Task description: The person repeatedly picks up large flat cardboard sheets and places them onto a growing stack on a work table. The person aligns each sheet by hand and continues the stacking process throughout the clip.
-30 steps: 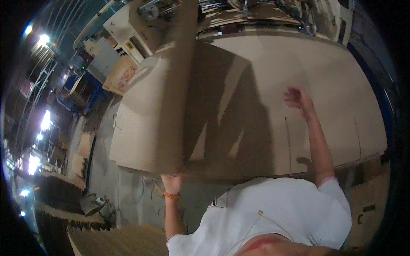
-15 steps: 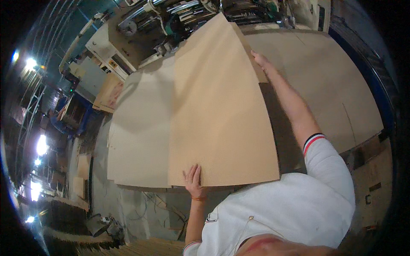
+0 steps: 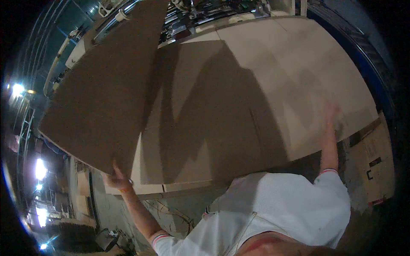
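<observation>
A large brown cardboard sheet (image 3: 104, 85) is tilted up on the left, its dark, shaded side showing. My left hand (image 3: 118, 178) grips this sheet by its near lower edge. Below and to the right, more flat cardboard (image 3: 273, 55) lies spread out, and a broad shadow falls across it. Over the right part of that flat cardboard is my right hand (image 3: 332, 112), smeared by motion. Its fingers cannot be made out, and no held object shows there.
Machinery with metal rollers (image 3: 213, 15) stands along the far side. A blue rail (image 3: 371, 81) borders the right. At the lower right is a cardboard box (image 3: 376, 162). Loose scraps (image 3: 171, 213) litter the floor below the near edge, and bright lamps shine at far left.
The raised sheet has swung left and turned its shaded side up, uncovering cardboard beneath. My left hand moved left with it. My right hand left the sheet's far edge and moved right and nearer.
</observation>
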### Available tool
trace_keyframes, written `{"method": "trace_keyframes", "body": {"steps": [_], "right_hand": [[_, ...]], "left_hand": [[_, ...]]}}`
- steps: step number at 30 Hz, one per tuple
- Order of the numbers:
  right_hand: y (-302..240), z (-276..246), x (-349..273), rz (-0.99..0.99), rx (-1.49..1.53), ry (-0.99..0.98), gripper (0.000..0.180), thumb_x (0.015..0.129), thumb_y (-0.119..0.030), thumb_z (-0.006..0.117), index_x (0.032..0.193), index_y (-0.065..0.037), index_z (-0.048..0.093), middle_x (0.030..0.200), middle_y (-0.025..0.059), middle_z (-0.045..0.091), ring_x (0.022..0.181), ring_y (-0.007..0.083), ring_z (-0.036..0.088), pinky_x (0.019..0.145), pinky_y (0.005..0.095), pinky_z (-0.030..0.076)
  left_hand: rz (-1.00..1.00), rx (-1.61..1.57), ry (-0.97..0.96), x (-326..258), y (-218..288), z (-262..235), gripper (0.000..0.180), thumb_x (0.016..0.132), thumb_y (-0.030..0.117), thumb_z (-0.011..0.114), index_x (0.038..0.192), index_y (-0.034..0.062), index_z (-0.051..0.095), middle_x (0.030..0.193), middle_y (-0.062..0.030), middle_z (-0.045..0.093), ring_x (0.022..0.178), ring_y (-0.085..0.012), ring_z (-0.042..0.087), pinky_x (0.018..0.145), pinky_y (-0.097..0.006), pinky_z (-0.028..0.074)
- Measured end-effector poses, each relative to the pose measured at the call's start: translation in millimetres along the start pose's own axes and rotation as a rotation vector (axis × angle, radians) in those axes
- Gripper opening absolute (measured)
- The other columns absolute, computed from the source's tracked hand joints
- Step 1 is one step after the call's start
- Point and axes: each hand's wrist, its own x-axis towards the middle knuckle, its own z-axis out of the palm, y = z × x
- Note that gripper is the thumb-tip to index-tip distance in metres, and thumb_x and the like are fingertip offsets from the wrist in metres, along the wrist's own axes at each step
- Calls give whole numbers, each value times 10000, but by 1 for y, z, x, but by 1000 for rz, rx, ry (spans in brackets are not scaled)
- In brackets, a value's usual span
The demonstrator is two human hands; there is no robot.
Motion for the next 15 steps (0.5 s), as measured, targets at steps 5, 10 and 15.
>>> {"method": "trace_keyframes", "body": {"steps": [5, 10, 15], "right_hand": [[239, -81, 15, 585, 508, 9, 416, 906, -312, 580, 1222, -42, 570, 1155, 118, 597, 994, 254, 577, 839, 384, 446], [237, -84, -10, 1264, 1312, -40, 507, 916, -340, 583, 1313, -36, 498, 1293, 112, 528, 1117, 252, 535, 970, 382, 394], [191, -113, 2, 971, 1130, -198, 619, 888, -324, 630, 1369, 7, 424, 1364, 162, 477, 1209, 286, 495, 1016, 428, 401]], "left_hand": [[34, 333, 138, -6, -134, 32, 259, 866, 277, 676, 940, 34, 728, 857, -122, 719, 674, -246, 665, 615, -383, 516], [-551, 594, -88, -72, -193, 12, 309, 862, 337, 661, 928, 42, 726, 844, -126, 714, 657, -286, 650, 588, -406, 497], [-408, 429, -22, -65, -186, 20, 291, 870, 280, 654, 934, 1, 712, 788, -149, 698, 646, -269, 637, 586, -394, 473]]}}
